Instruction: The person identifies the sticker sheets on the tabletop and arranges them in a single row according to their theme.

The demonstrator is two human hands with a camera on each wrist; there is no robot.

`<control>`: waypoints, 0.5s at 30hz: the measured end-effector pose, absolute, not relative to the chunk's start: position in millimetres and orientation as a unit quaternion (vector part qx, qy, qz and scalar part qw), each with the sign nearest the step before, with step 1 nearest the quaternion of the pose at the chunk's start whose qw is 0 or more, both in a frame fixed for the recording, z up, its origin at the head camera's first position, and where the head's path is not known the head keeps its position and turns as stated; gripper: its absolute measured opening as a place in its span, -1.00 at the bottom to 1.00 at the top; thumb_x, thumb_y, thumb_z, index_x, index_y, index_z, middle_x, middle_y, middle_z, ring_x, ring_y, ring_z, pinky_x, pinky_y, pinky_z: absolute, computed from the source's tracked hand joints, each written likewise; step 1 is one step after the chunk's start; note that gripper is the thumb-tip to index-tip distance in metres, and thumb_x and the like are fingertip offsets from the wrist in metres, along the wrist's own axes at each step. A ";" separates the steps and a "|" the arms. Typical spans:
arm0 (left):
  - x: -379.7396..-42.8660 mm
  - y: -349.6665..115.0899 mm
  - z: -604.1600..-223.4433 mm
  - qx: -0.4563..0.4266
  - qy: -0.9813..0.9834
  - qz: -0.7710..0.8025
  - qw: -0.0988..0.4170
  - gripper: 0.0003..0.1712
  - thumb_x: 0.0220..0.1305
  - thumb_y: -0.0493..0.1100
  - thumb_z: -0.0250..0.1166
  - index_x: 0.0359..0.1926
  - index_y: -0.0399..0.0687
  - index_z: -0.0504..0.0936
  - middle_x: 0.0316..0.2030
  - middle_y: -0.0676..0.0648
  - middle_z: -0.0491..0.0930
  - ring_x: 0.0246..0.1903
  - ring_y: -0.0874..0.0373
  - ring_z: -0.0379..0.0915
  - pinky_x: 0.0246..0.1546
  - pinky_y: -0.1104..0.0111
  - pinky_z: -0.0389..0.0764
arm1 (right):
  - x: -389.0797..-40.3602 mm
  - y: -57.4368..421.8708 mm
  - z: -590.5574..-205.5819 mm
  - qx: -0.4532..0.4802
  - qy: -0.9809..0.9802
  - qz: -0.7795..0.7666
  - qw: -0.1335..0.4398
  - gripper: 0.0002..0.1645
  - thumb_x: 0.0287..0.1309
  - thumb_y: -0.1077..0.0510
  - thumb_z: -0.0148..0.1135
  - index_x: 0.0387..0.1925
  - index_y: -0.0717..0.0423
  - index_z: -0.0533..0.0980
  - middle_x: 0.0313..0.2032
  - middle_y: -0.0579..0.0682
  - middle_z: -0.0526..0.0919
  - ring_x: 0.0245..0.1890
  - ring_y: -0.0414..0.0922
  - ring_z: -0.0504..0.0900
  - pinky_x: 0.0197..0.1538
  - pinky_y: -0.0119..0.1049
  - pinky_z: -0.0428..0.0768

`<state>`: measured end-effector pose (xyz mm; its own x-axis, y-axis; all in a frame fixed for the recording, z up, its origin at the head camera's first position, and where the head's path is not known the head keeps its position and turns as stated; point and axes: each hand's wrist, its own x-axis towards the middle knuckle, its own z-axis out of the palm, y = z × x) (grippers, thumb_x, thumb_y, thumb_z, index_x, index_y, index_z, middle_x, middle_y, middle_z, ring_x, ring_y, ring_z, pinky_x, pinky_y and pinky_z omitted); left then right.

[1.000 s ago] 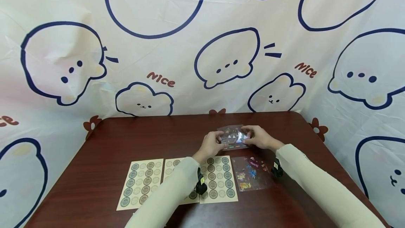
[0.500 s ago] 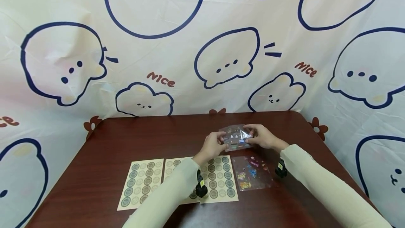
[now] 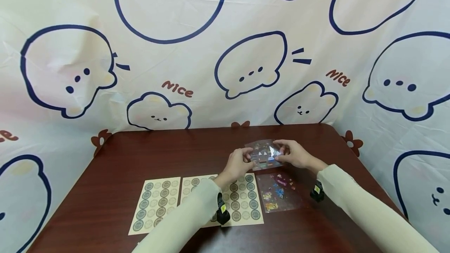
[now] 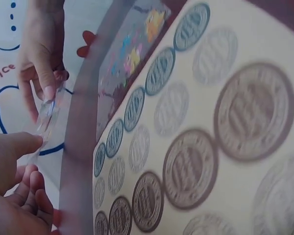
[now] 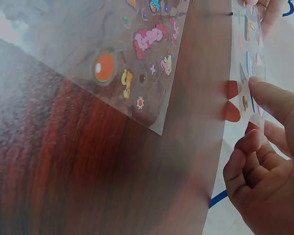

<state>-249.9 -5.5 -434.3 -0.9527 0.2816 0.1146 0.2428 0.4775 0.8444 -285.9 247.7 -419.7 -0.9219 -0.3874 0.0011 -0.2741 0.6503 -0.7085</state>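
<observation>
Between both hands a clear sticker sheet [image 3: 263, 162] with small printed shapes is held up off the table, tilted. My left hand [image 3: 237, 164] pinches its left edge between thumb and fingers. At the opposite edge my right hand [image 3: 296, 154] pinches it the same way; in the right wrist view the thumb of that right hand [image 5: 277, 156] presses on the sheet's face [image 5: 245, 63]. Edge-on, the sheet [image 4: 50, 115] shows thin and shiny in the left wrist view. A second clear sheet with colourful cartoon stickers [image 3: 280, 194] lies flat on the table, nearer me.
Cream sheets of round seal stickers [image 3: 242, 202] lie side by side to the left, partly covered by my left sleeve [image 3: 186, 216]. All rest on a dark red-brown table [image 3: 123, 159]. A cloth printed with cartoon bears [image 3: 197, 65] hangs behind the table's far edge.
Both hands have shifted slightly to the right together with the held sticker sheet. The flat sheets on the table have stayed in place.
</observation>
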 end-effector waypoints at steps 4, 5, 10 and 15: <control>-245.5 -3.9 -436.6 0.153 0.845 0.511 0.029 -0.41 0.24 -0.34 0.38 0.31 -0.21 0.53 -0.29 -0.10 0.55 -0.39 0.24 0.33 -0.37 0.47 0.40 | -282.5 252.5 -421.2 -0.184 0.906 -0.374 0.068 -0.29 0.25 0.21 0.37 0.37 0.28 0.37 -0.31 0.06 0.52 -0.38 -0.09 0.46 -0.40 -0.39 0.52; -244.6 -3.8 -437.2 0.150 0.843 0.515 0.031 -0.41 0.25 -0.34 0.38 0.31 -0.20 0.53 -0.29 -0.09 0.55 -0.39 0.24 0.33 -0.37 0.48 0.40 | -281.7 253.2 -421.5 -0.184 0.906 -0.375 0.068 -0.29 0.25 0.20 0.37 0.37 0.27 0.37 -0.30 0.06 0.52 -0.38 -0.09 0.46 -0.40 -0.39 0.53; -240.6 -4.1 -437.9 0.140 0.836 0.529 0.035 -0.41 0.24 -0.33 0.38 0.31 -0.18 0.54 -0.28 -0.10 0.55 -0.37 0.22 0.33 -0.37 0.48 0.39 | -278.4 254.3 -422.0 -0.189 0.902 -0.382 0.073 -0.28 0.25 0.17 0.39 0.38 0.27 0.37 -0.30 0.06 0.52 -0.39 -0.10 0.46 -0.40 -0.38 0.52; -239.0 -2.8 -436.3 0.146 0.831 0.536 0.035 -0.40 0.24 -0.34 0.37 0.32 -0.18 0.53 -0.28 -0.11 0.55 -0.37 0.22 0.33 -0.37 0.48 0.39 | -273.4 257.3 -420.8 -0.199 0.899 -0.384 0.064 -0.29 0.25 0.17 0.39 0.37 0.29 0.38 -0.31 0.06 0.53 -0.39 -0.11 0.44 -0.39 -0.41 0.49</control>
